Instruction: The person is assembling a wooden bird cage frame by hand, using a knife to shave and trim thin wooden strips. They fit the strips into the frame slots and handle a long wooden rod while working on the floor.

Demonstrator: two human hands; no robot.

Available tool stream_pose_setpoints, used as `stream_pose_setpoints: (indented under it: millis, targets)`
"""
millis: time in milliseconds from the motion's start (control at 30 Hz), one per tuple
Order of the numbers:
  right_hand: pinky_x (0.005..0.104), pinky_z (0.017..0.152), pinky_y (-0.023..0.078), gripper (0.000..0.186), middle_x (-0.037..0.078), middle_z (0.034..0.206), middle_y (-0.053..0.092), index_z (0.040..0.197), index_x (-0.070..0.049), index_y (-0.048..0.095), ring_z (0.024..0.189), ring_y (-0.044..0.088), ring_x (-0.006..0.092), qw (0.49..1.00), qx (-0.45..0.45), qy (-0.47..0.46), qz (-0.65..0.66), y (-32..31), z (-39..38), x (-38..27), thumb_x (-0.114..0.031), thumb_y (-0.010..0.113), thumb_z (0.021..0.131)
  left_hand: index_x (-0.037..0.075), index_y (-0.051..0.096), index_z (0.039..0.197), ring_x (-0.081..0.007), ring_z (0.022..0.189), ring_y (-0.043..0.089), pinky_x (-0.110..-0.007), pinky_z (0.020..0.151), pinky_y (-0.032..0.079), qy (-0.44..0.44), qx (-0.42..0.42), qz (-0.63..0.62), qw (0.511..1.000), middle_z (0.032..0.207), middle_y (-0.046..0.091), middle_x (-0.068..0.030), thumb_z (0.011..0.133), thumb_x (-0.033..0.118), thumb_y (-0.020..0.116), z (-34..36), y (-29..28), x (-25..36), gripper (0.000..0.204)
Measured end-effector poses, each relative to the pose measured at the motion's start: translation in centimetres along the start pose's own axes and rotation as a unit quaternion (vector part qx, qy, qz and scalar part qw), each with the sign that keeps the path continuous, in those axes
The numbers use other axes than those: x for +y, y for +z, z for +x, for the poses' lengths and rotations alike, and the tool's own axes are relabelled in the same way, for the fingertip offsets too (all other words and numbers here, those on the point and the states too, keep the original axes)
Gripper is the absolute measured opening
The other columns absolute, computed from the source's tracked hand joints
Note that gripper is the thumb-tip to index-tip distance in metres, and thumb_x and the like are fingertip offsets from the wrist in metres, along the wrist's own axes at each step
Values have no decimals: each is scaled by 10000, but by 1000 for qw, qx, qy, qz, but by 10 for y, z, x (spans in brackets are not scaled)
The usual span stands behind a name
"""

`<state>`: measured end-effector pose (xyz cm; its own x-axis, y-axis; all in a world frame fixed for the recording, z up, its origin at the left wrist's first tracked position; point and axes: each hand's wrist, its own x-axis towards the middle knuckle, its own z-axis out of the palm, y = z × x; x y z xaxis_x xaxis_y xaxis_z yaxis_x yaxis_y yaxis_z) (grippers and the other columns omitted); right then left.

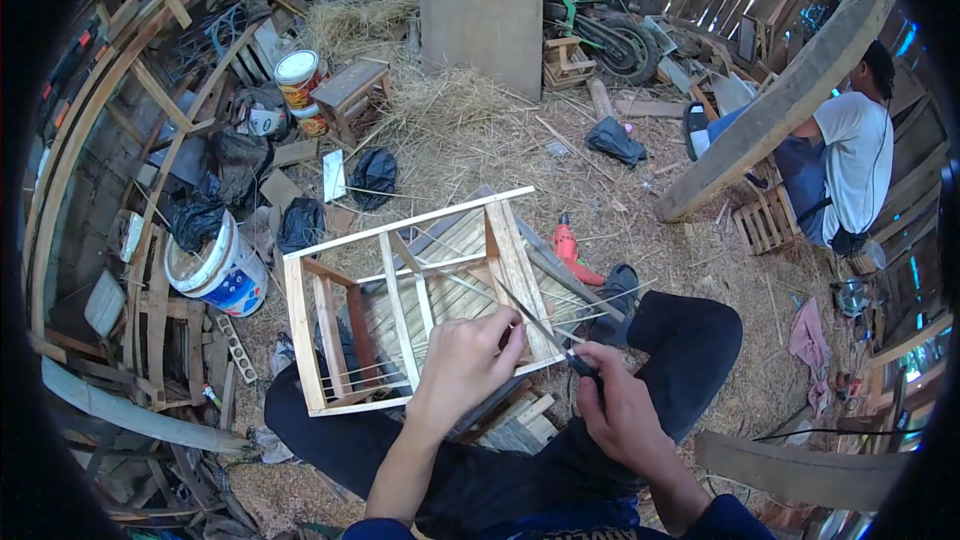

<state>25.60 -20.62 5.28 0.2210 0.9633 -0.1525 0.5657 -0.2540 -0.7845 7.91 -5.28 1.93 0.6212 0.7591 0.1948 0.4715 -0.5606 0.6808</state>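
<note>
My right hand (622, 415) grips the dark handle of a knife (535, 315). Its long narrow blade slants up and to the left, over the right end of a wooden frame (405, 288). Close to the blade, my left hand (465, 365) has its fingers curled; whatever is in them is too small to make out. The frame, made of pale slats with a few reddish-brown pieces, lies tilted across my lap. Thin light sticks (608, 311) reach out to the right beyond the blade, and others cross the frame's lower left part.
A red power tool (568, 248) lies just past the frame. Leftward stand a white bucket (225, 275) and a small wooden stool (352, 90). Another person (845, 155) sits at the right behind a slanted post (775, 105). Straw (455, 120) covers the ground.
</note>
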Motion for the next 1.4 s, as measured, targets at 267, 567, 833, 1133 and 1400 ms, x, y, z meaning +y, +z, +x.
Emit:
stream_pose_setpoints:
  millis: [267,567,833,1133,1400]
  targets:
    - [506,722,591,586,180,1117,640,1562,-123,461,864,697,423,994,-20,-80,-77,-4,0,12,-93,641,1005,84,732,1007,-338,695,735,-443,648,566,18,3,12,1000,806,758,-134,946,161,728,0,0,1,99]
    - [460,608,595,697,122,1043,615,1650,-225,400,741,694,348,987,-45,-78,-133,-3,0,12,-126,653,1008,37,701,1049,-346,714,729,-424,637,547,2,-12,-39,999,861,741,-171,977,101,712,-1,2,2,97]
    - [442,596,599,717,111,1027,611,1655,-246,397,717,689,336,986,-31,-101,-129,-4,-1,15,-134,664,999,38,693,1074,-343,696,722,-425,628,542,-2,-15,-37,999,852,729,-173,995,96,707,0,2,2,99]
    - [362,469,548,764,65,944,576,1660,-229,403,614,635,232,962,-5,-128,-240,2,-2,20,-175,716,965,29,638,1064,-399,712,702,-485,639,532,10,-32,24,999,808,706,-194,1024,128,673,1,6,4,112]
    - [344,467,555,746,49,913,571,1644,-143,420,647,630,193,950,-3,-173,-260,1,7,17,-137,701,953,6,593,1074,-377,832,700,-478,771,547,26,-70,68,995,854,685,-184,979,82,655,5,0,11,137]
